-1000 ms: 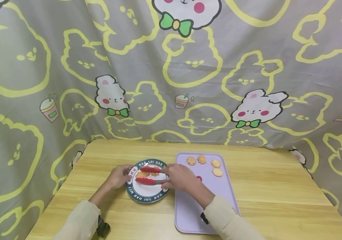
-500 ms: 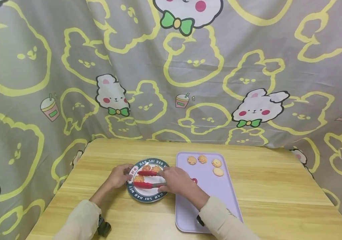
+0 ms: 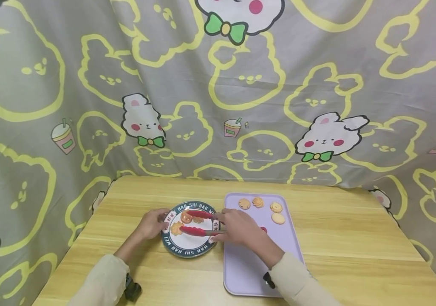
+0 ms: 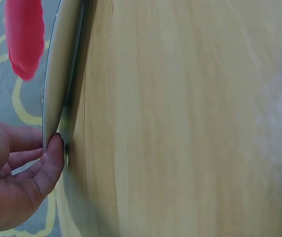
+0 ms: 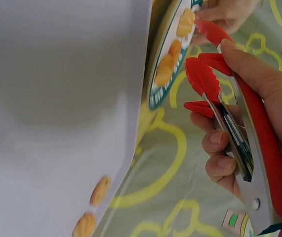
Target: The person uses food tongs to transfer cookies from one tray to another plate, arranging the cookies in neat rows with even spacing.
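My left hand [image 3: 154,224] pinches the left rim of a round plate [image 3: 189,254] with a dark green lettered border; in the left wrist view, thumb and fingers [image 4: 53,160] meet at the plate's edge. My right hand [image 3: 237,227] grips red-tipped metal tongs [image 3: 193,230] over the plate. Their tips stand apart in the right wrist view, with nothing between them. On the plate lie a ridged cookie [image 3: 176,228] at the left, a round cookie [image 3: 186,217] behind it, and another cookie [image 5: 164,70] partly covered by the tongs in the head view.
A lilac tray [image 3: 237,272] lies to the right of the plate, under my right forearm. Several cookies sit at its far end, among them a swirled cookie [image 3: 258,202] and a plain oval cookie [image 3: 278,218]. A patterned curtain [image 3: 218,161] hangs behind the wooden table [image 3: 336,250].
The tongs moved left and nearer me over the plate, then drew back right, leaving the ridged cookie at the plate's left side. The left hand stays on the rim.
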`<state>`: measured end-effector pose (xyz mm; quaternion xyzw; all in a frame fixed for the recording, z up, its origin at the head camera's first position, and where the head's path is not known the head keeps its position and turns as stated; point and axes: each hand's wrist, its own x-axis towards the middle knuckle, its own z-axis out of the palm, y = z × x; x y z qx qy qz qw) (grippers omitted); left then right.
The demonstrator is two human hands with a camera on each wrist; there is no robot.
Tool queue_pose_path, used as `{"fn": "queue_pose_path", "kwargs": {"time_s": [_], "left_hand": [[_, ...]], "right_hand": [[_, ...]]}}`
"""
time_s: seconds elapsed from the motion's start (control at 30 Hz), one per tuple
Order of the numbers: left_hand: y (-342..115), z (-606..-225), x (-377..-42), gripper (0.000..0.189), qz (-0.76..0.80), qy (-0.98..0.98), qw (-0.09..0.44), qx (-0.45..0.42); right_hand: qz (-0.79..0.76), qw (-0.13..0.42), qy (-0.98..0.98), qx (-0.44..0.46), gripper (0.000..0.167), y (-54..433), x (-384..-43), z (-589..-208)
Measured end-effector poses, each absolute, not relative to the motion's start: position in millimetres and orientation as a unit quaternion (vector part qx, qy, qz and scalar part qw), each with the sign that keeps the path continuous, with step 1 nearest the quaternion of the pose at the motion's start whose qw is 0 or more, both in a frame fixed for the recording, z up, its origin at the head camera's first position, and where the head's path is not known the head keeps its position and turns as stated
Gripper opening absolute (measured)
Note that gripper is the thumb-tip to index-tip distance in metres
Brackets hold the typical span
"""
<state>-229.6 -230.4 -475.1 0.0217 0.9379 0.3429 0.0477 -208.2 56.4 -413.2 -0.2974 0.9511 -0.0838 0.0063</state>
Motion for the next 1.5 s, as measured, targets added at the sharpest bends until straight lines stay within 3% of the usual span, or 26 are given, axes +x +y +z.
{"fn": "queue_pose_path", "kwargs": {"time_s": [0.6, 0.97, 1.5], "left_hand": [[-230.4, -474.9, -230.6, 0.044, 0.343, 0.938, 0.053, 0.009], [-229.7, -473.1, -228.9, 0.044, 0.349, 0.936, 0.054, 0.01], [-228.3, -473.2, -229.0, 0.045, 0.342, 0.938, 0.059, 0.003]], "right_hand": [[-0.139, 0.014, 0.977, -0.16, 0.071, 138.6, -214.6, -420.8], [-0.128, 0.009, 0.984, -0.127, 0.054, 161.5, -224.2, -425.3], [-0.108, 0.0, 0.988, -0.107, 0.044, 161.8, -229.3, -434.5]]}}
